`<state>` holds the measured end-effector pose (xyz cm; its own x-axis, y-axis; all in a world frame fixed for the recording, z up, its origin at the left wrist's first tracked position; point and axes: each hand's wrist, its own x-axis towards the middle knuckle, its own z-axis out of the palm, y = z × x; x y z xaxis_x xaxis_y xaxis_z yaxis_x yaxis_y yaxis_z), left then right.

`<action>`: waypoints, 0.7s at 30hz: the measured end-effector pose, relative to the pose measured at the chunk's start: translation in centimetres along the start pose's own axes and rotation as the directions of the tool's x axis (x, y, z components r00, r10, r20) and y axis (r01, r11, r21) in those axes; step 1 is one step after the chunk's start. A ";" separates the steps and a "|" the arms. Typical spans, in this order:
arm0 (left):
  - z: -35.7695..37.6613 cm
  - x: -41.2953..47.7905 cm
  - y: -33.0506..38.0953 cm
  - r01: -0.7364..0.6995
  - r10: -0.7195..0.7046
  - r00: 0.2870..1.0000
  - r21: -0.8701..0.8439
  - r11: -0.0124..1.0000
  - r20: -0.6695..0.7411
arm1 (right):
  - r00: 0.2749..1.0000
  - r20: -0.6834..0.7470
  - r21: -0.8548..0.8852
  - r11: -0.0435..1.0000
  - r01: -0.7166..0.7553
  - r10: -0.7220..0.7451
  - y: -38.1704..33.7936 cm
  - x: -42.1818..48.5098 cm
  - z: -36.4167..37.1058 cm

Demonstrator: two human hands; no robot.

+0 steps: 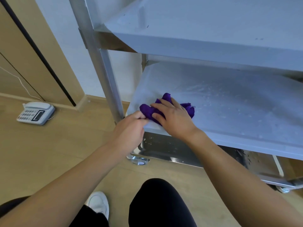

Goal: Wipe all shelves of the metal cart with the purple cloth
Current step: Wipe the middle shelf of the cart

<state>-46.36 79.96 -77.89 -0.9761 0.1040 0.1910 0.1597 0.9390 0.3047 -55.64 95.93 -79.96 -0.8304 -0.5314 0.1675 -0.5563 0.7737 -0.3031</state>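
Both of my hands are working on one purple cloth (146,110) at the front left corner of the metal cart's (106,71) middle shelf (229,104). My left hand (131,126) is curling its fingers and pinching the cloth's left end just at the shelf's front lip. My right hand (173,118) is lying flat on top of the cloth, fingers straight and slightly spread, pressing it down onto the metal.

I am counting three shelves: the top shelf (205,22), the middle one under my hands, and the bottom shelf (164,149) showing beneath it. Two caster wheels are showing, one (139,161) below the near left post and another (283,189) far off to the right.

The cloth is lying bunched, its long axis running left to right along the shelf's front edge, with one crumpled lobe pointing toward the back of the shelf. Water droplets (213,95) are sitting on the shelf to the right of it.

One white desk telephone (35,113) is resting on the wooden floor (65,145) to the left, near the wall; its key markings are too small to read. One white shoe (98,203) is showing below my arms.
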 end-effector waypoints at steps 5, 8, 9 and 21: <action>0.7 0.5 -0.8 -0.007 0.007 1.000 0.035 0.999 0.007 | 0.996 0.040 0.046 0.996 -0.079 0.078 0.6 4.0 1.0; 0.9 1.0 -0.6 0.004 -0.005 1.000 0.079 0.997 0.007 | 0.988 0.084 0.036 0.991 -0.131 0.128 0.7 7.7 1.3; 1.0 1.1 -0.5 -0.005 0.004 1.000 0.091 0.996 0.004 | 0.985 0.097 0.034 0.988 -0.149 0.145 0.7 9.0 1.2; 1.7 0.6 -2.4 -0.052 0.044 0.993 -0.072 0.996 -0.109 | 0.983 0.122 0.121 0.981 -0.153 0.138 0.2 11.9 0.7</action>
<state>-47.57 78.31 -80.14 -0.9462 0.1089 0.3046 0.2205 0.9061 0.3610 -65.57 89.53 -78.73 -0.8894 -0.4570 0.0087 -0.4145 0.7983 -0.4369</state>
